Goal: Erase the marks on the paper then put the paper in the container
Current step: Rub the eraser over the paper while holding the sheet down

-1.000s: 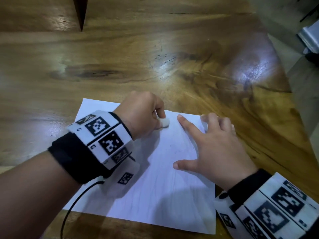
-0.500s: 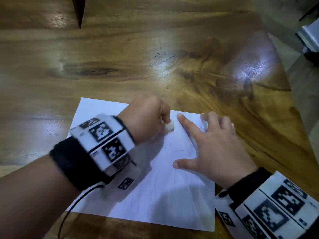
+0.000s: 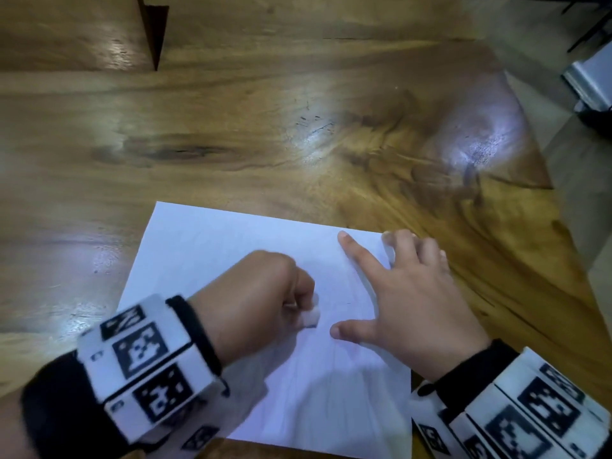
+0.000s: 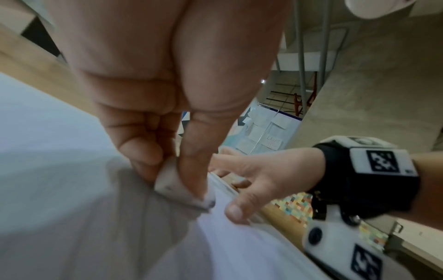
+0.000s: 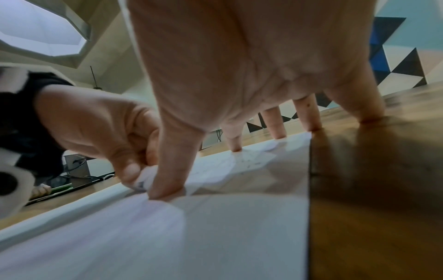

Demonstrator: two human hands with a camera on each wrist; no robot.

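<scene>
A white sheet of paper (image 3: 212,250) lies flat on the wooden table (image 3: 231,127), near its front edge. My left hand (image 3: 265,303) pinches a small white eraser (image 3: 311,318) between thumb and fingers and presses it onto the middle of the sheet. The eraser (image 4: 182,189) has a dark smudge at its tip. My right hand (image 3: 407,299) lies spread on the paper's right side, with straight fingers holding it down; the outer fingers reach past the sheet's edge onto the wood. Faint pencil marks (image 5: 249,163) show on the far part of the sheet (image 5: 215,236). No container is in view.
The table's right edge (image 3: 563,207) drops off to a grey floor, where a grey object (image 3: 592,77) stands at the far right. A dark wedge-shaped gap (image 3: 154,31) cuts into the tabletop at the back left.
My left hand has slid the eraser from the sheet's far edge, beside my right index fingertip, back toward me to near my right thumb. The right hand has stayed put.
</scene>
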